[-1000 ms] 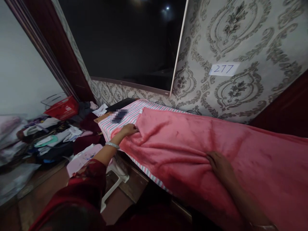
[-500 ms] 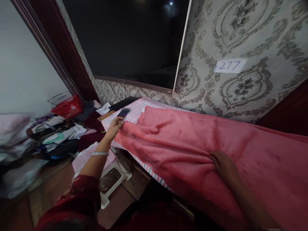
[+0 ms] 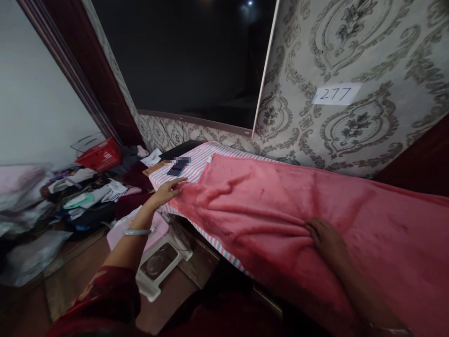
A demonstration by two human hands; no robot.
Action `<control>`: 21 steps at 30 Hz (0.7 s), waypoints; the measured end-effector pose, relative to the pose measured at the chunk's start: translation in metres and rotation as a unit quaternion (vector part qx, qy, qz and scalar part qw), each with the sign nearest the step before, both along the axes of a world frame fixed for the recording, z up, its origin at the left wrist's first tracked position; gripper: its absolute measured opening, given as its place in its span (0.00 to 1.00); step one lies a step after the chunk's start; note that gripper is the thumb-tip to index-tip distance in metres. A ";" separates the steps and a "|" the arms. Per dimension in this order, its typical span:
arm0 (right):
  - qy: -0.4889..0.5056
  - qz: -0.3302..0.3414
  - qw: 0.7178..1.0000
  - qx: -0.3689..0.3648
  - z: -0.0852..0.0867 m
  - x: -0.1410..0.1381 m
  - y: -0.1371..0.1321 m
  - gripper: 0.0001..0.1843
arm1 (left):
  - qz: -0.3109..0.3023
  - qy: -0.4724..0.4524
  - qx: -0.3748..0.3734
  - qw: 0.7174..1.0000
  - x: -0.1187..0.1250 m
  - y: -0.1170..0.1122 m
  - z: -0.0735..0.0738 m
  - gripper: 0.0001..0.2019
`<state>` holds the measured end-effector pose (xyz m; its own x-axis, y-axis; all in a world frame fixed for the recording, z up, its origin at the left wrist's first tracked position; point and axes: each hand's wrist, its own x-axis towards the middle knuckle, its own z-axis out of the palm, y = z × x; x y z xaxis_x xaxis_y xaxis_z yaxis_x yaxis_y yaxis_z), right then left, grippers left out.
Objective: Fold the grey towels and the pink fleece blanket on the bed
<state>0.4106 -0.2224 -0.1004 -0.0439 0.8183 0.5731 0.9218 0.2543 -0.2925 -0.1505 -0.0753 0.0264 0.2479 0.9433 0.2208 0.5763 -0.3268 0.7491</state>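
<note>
A pink plush blanket (image 3: 266, 196) lies over a striped cloth (image 3: 206, 152) on a long, low surface. At the blanket's left end is my left hand (image 3: 164, 193), its fingers stretched out and apart at the corner, with a bit of pink showing between them. Farther right, my right hand (image 3: 326, 238) has its fingers bent into the blanket and gathers it; creases run leftward from the fingertips. A dark phone (image 3: 177, 169) rests on the striped cloth just beyond my left hand, partly blurred out.
Below my left forearm stands a pink and white plastic stool (image 3: 161, 229). Piled clothes (image 3: 94, 196) and a red basket (image 3: 100, 157) are at the left. A large dark television (image 3: 196, 61) hangs above the surface, beside a paper marked 277 (image 3: 336, 94).
My left hand has shifted slightly down, away from the phone, and its fingers have spread from a pinch at the blanket corner. My right hand stays in place on the blanket.
</note>
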 end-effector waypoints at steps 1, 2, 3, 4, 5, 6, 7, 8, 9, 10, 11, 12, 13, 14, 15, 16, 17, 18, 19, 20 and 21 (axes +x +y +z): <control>0.000 -0.001 1.000 0.000 0.000 0.000 0.000 0.18 | -0.007 -0.020 -0.002 1.000 0.000 -0.002 0.000 0.28; 0.000 -0.002 1.000 0.000 0.000 0.000 0.001 0.18 | -0.006 -0.046 -0.004 0.999 0.000 -0.003 -0.001 0.27; 0.000 -0.003 1.000 0.000 -0.001 0.000 0.001 0.18 | 0.003 -0.075 -0.004 0.997 0.000 -0.003 -0.001 0.26; -0.002 -0.003 1.000 -0.001 -0.001 0.000 0.001 0.19 | 0.017 -0.105 -0.002 0.994 0.000 -0.003 -0.001 0.26; -0.004 -0.002 1.000 -0.002 -0.001 0.001 0.001 0.19 | 0.031 -0.129 0.000 0.991 0.000 -0.002 -0.001 0.25; -0.008 -0.001 1.000 -0.001 0.000 0.001 0.002 0.19 | 0.040 -0.145 -0.003 0.989 0.001 -0.001 0.000 0.25; -0.011 0.000 1.000 0.001 0.000 0.000 0.002 0.18 | 0.042 -0.151 -0.012 0.988 0.001 0.001 0.000 0.24; -0.015 0.000 1.000 0.003 0.000 0.000 0.002 0.18 | 0.035 -0.145 -0.026 0.988 0.002 0.002 0.001 0.23; -0.018 0.000 1.000 0.005 0.001 0.000 0.001 0.19 | 0.023 -0.134 -0.043 0.990 0.003 0.004 0.002 0.23; -0.020 -0.002 1.000 0.007 0.001 -0.001 0.001 0.19 | 0.011 -0.123 -0.058 0.991 0.004 0.005 0.004 0.22; -0.021 -0.004 1.000 0.006 0.002 -0.001 0.000 0.19 | 0.001 -0.114 -0.070 0.991 0.006 0.006 0.005 0.22; -0.021 -0.005 1.000 0.004 0.003 -0.002 0.000 0.19 | -0.007 -0.109 -0.078 0.991 0.007 0.006 0.006 0.22; -0.021 -0.006 1.000 0.002 0.004 -0.003 -0.001 0.19 | -0.013 -0.105 -0.084 0.991 0.009 0.007 0.007 0.22; -0.019 -0.006 1.000 0.000 0.004 -0.003 -0.001 0.19 | -0.018 -0.101 -0.089 0.991 0.010 0.008 0.008 0.22; -0.017 -0.005 1.000 -0.002 0.005 -0.004 -0.001 0.19 | -0.020 -0.096 -0.094 0.991 0.010 0.008 0.008 0.22; -0.015 -0.001 1.000 -0.002 0.006 -0.004 -0.001 0.19 | -0.018 -0.092 -0.097 0.991 0.010 0.009 0.008 0.21; -0.013 0.002 1.000 -0.001 0.006 -0.004 -0.001 0.19 | -0.014 -0.091 -0.097 0.991 0.010 0.010 0.007 0.21; -0.012 0.004 1.000 0.001 0.006 -0.004 -0.001 0.19 | -0.006 -0.094 -0.095 0.991 0.010 0.011 0.006 0.20; -0.011 0.007 1.000 0.003 0.006 -0.004 -0.001 0.19 | 0.004 -0.101 -0.092 0.991 0.009 0.012 0.004 0.19; -0.010 0.008 1.000 0.004 0.005 -0.004 -0.001 0.19 | 0.014 -0.112 -0.089 0.990 0.009 0.012 0.003 0.19; -0.008 0.009 1.000 0.004 0.005 -0.003 -0.001 0.19 | 0.024 -0.122 -0.086 0.988 0.008 0.012 0.001 0.18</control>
